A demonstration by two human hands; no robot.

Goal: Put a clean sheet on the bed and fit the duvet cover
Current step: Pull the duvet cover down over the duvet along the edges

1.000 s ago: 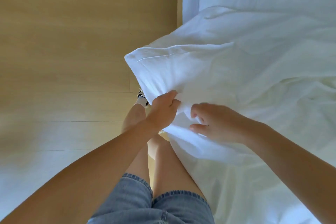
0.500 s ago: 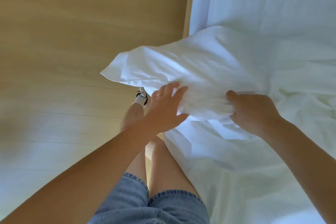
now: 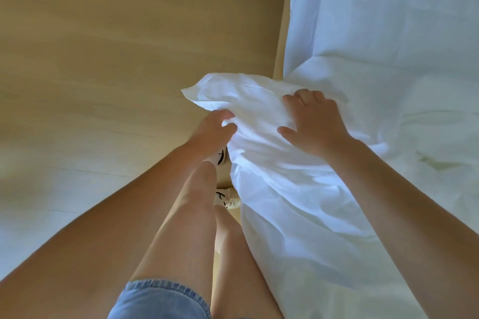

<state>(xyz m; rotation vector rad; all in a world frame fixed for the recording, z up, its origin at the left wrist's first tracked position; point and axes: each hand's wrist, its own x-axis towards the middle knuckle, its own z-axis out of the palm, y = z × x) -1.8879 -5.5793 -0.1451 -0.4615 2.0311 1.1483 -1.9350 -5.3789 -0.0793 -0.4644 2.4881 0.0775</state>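
Nearest the camera, below both wrists, is the frayed hem of a pair of light-blue denim shorts [image 3: 160, 298], and bare legs run from it up toward the hands. Just under the left hand, two white sneakers with dark trim [image 3: 229, 198] stand on the floor, one partly hidden by the left wrist. The left hand [image 3: 212, 129] reaches forward with its thumb and fingers closed on the near edge of the crumpled white fabric duvet cover [image 3: 272, 176], pinching a fold of it. To its right and a little farther out, the right hand [image 3: 315, 122] lies palm-down on top of the same cover – thumb stretched wide toward the left hand, fingers curled down into the cloth and bunching it beneath them. Between and beyond the two hands the cover rises to a plump, rounded corner that juts out left past the bed's side, above the floor; the rest of it trails down under the right forearm and spreads away to the right. Beyond the right hand lies the bed with its smooth white sheet [image 3: 388, 21], and a pale wooden bed frame edge [image 3: 281, 46] runs alongside it. Left of and beyond the left hand stretches the light, wood-grain plank floor [image 3: 103, 46] – a pale skirting strip shows at its far end.
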